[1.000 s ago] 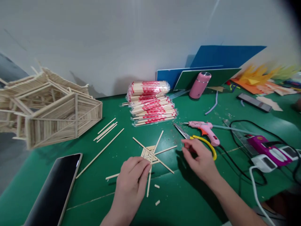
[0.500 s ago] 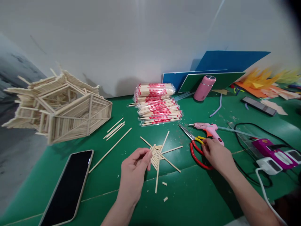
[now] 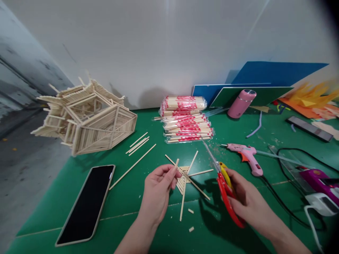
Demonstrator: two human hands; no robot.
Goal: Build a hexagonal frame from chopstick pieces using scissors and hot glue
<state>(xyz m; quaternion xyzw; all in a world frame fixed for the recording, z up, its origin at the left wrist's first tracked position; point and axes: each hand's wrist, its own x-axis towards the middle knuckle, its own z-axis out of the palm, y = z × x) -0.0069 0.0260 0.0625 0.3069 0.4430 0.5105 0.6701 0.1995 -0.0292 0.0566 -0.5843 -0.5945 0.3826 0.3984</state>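
Between thumb and fingers, my left hand [image 3: 160, 188] pinches a short wooden stick [image 3: 177, 162], its tip pointing up. Just beyond it on the green table lies a star-shaped piece of wooden sticks [image 3: 183, 201], partly covered by that hand. My right hand [image 3: 245, 194] is closed round the red and yellow handles of scissors [image 3: 224, 185], lifted above the table with the blades pointing away and slightly left. Two small cut stick ends [image 3: 191, 229] lie in front of the star. Several loose sticks [image 3: 139, 144] rest to the left.
A large stick-built model [image 3: 106, 127] and a phone [image 3: 87, 204] occupy the left. Wrapped bundles of sticks [image 3: 186, 121] lie at the back. A pink glue gun [image 3: 246, 155] with its cord [image 3: 278, 203], a pink flask [image 3: 242, 104] and a power strip [image 3: 317, 181] are on the right.
My right hand has picked the scissors up off the table and brought them slightly left. My left hand still pinches the short stick. The whole view has shifted a little.
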